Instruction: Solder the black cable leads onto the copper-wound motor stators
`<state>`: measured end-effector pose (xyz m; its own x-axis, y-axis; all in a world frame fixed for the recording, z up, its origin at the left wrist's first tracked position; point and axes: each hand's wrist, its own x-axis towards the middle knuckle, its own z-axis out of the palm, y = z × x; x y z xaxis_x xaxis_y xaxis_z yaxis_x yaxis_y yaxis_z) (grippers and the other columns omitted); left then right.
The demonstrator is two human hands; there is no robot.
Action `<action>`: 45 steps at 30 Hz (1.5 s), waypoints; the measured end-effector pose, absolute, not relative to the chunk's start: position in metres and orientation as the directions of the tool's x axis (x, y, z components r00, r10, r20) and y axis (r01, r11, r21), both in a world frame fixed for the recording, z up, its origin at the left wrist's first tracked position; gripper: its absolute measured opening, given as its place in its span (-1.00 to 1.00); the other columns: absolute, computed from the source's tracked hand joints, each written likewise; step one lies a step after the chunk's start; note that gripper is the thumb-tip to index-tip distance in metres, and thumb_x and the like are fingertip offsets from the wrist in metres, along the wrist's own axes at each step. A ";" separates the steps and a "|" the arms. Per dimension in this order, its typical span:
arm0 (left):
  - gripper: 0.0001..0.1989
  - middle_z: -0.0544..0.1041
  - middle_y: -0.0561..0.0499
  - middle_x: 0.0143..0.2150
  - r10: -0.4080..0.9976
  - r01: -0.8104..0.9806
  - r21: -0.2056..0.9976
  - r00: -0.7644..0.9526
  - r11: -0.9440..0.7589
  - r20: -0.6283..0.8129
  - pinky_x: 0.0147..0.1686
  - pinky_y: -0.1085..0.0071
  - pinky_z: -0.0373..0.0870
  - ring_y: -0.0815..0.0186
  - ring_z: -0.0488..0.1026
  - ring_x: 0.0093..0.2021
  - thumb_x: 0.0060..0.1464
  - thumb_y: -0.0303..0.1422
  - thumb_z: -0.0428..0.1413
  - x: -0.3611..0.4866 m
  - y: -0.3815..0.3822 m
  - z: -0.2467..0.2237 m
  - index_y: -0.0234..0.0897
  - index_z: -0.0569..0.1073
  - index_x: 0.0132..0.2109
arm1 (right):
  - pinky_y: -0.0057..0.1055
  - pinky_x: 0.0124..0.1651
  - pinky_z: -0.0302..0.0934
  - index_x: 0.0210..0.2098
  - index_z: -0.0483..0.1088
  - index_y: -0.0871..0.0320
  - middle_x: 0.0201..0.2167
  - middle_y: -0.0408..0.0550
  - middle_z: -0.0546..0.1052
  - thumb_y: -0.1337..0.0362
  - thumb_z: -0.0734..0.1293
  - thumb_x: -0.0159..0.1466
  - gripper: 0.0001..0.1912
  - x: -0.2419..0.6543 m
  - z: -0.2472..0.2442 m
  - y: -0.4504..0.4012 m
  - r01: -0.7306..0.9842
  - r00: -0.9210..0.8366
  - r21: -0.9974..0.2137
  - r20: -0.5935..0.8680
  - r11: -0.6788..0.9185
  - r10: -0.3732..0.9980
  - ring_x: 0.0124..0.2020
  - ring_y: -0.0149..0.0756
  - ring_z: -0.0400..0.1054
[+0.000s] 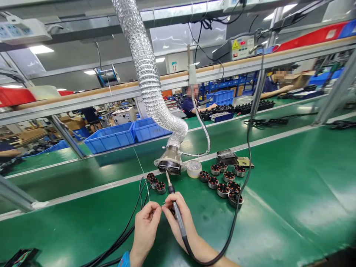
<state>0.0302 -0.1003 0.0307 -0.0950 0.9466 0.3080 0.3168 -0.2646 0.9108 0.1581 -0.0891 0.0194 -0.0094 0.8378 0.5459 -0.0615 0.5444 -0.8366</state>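
My right hand (182, 218) is closed around a soldering iron (178, 215), whose tip points away toward the fume hood. Its thumb and index finger also come together near my left hand; a small dark part shows beneath them, mostly hidden. My left hand (147, 226) is closed in a pinch on a thin strand of solder wire (144, 170) that runs down from above. The two hands' fingertips nearly touch. Just beyond them stand several round motor stators (160, 187) with copper windings. More stators (223, 190) sit in a group to the right.
A fume hood (169, 161) on a silver flexible duct (147, 70) hangs ahead. A round tub (194, 168) stands beside it. Black cables (128, 230) cross the green bench (278, 200) at left; the iron's cord (236, 215) loops at right. Blue bins (111, 138) and co-workers are beyond.
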 end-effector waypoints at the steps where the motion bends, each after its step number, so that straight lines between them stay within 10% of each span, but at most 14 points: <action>1: -0.62 0.32 0.06 -0.54 0.949 0.293 0.921 -0.108 -0.255 0.297 -0.51 0.52 0.19 0.38 0.24 -0.51 0.11 -0.07 0.12 0.031 -0.100 0.030 -0.31 0.42 -0.45 | -0.47 -0.25 0.26 -0.21 0.27 0.09 -0.28 -0.13 0.29 0.34 0.26 0.32 -0.94 0.157 0.019 -0.090 -0.047 -0.004 -0.835 0.549 0.548 0.836 -0.33 -0.39 0.28; 16: -0.76 0.32 0.10 -0.53 0.983 0.013 0.994 -0.151 -0.108 0.109 -0.43 0.50 0.19 0.43 0.25 -0.49 0.11 -0.23 0.16 0.034 -0.089 0.027 -0.35 0.43 -0.37 | -0.45 -0.27 0.18 -0.25 0.25 0.09 -0.33 -0.14 0.28 0.37 0.25 0.37 -0.92 0.155 0.005 -0.085 0.155 -0.001 -0.771 0.626 0.618 0.780 -0.34 -0.35 0.24; 24: -0.84 0.43 0.03 -0.42 0.992 0.100 0.987 0.018 -0.129 0.128 -0.37 0.50 0.25 0.40 0.30 -0.41 0.10 -0.32 0.13 0.029 -0.092 0.027 -0.36 0.46 -0.33 | -0.23 0.06 0.28 -0.01 0.29 0.04 -0.01 0.03 0.35 0.35 0.30 0.35 -0.77 0.164 0.014 -0.079 0.211 -0.056 -0.683 0.706 0.700 0.706 0.05 -0.18 0.31; 36: -0.72 0.44 0.01 -0.33 0.978 0.356 0.922 0.192 -0.151 0.086 -0.32 0.49 0.21 0.37 0.28 -0.32 0.19 -0.17 0.10 0.011 -0.093 0.042 -0.33 0.50 -0.26 | -0.35 -0.12 0.35 -0.06 0.28 0.05 -0.15 -0.03 0.34 0.37 0.27 0.36 -0.82 0.175 0.015 -0.077 0.156 -0.118 -0.728 0.657 0.667 0.745 -0.24 -0.32 0.39; 45: -0.70 0.33 0.07 -0.46 0.993 0.148 0.988 0.115 -0.034 0.017 -0.41 0.50 0.12 0.44 0.19 -0.43 0.14 -0.17 0.13 0.016 -0.086 0.031 -0.36 0.43 -0.35 | -0.38 -0.10 0.34 -0.06 0.31 0.06 -0.16 -0.02 0.34 0.37 0.23 0.38 -0.84 0.174 0.010 -0.076 0.205 -0.185 -0.710 0.647 0.673 0.739 -0.22 -0.32 0.39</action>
<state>0.0160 -0.0855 0.0315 0.1148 0.9932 0.0168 0.1478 -0.0338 0.9884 0.1743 -0.0757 0.0100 -0.1849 0.7393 0.6475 0.2048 0.6734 -0.7104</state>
